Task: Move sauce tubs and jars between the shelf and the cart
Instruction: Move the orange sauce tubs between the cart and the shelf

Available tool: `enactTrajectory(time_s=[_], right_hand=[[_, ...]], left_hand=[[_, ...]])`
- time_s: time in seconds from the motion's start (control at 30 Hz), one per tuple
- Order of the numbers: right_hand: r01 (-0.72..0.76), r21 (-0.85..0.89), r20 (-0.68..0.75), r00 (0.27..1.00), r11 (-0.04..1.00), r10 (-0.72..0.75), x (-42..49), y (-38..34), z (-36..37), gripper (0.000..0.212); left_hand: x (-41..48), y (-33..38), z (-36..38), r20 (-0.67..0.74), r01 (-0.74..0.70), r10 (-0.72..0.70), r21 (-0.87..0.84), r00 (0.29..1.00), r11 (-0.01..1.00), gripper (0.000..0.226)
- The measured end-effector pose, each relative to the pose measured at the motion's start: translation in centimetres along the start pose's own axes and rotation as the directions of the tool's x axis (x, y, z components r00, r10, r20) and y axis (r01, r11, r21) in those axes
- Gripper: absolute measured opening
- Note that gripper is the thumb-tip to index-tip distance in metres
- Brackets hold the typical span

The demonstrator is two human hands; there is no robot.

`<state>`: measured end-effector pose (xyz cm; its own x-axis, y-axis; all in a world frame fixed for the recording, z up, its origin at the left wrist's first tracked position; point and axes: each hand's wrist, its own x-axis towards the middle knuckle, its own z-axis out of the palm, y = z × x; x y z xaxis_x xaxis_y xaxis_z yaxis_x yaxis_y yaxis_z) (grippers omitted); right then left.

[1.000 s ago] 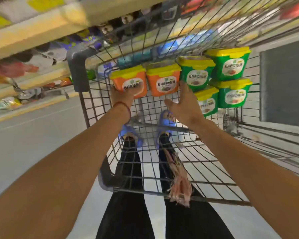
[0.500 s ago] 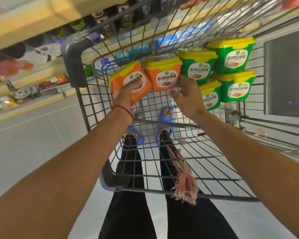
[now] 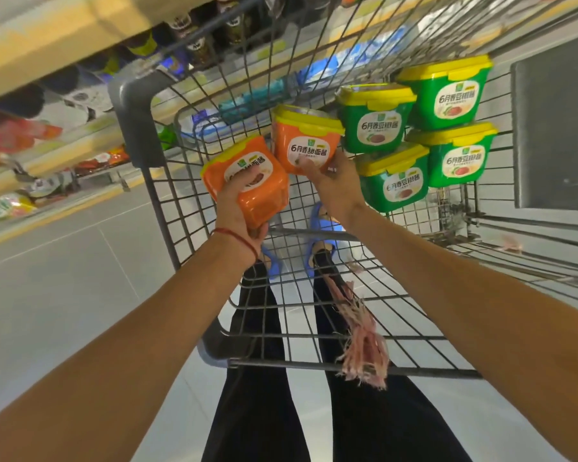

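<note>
Inside the wire cart [image 3: 317,328], my left hand [image 3: 239,208] grips an orange sauce tub with a yellow lid [image 3: 257,181], tilted and lifted off the cart floor. My right hand [image 3: 334,185] holds a second orange tub [image 3: 306,141] from below, fingers curled round its base. To the right, several green tubs with yellow lids [image 3: 374,121] are stacked against the cart's far wall. A red string circles my left wrist.
Store shelves [image 3: 64,38] with bottles and packets run along the upper left beyond the cart's grey corner post [image 3: 134,105]. A frayed pink tassel [image 3: 361,341] hangs on the cart's near rim. Grey floor tiles lie to the left, and my legs stand below the cart.
Both hands closed round the two orange tubs. The left tub tipped over and rose toward me; the right tub lifted slightly off the cart floor.
</note>
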<state>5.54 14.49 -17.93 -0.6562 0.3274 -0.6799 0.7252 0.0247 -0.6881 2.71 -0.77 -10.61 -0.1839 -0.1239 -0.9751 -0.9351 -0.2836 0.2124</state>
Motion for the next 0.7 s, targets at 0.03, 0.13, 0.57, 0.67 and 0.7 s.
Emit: enactTrajectory(time_s=[0.03,0.13,0.57,0.67,0.7], right_hand=[[-0.014,0.041,0.012,1.000,0.999,0.014,0.5,-0.1,0.2,0.053],[-0.057,0.144,0.069,0.996,0.988,0.047,1.7,0.0,0.3,0.052],[-0.268,0.346,0.258,0.949,0.899,0.183,3.3,-0.9,-0.4,0.070],[-0.286,0.340,0.282,0.940,0.896,0.193,3.2,-1.1,-0.5,0.055],[-0.290,0.356,0.297,0.936,0.889,0.187,3.1,-1.2,-0.4,0.052]], left_hand=[[0.0,0.1,0.0,-0.004,-0.001,0.001,0.002,1.000,1.000,0.034],[0.4,0.2,0.0,-0.012,-0.012,0.012,-0.008,1.000,1.000,0.046],[0.5,0.0,-0.3,-0.026,-0.022,0.020,-0.058,0.999,0.998,0.041],[0.4,-0.1,-0.2,-0.022,-0.022,0.021,-0.048,1.000,0.999,0.032],[0.4,-0.1,-0.3,-0.020,-0.023,0.022,-0.043,1.000,0.999,0.031]])
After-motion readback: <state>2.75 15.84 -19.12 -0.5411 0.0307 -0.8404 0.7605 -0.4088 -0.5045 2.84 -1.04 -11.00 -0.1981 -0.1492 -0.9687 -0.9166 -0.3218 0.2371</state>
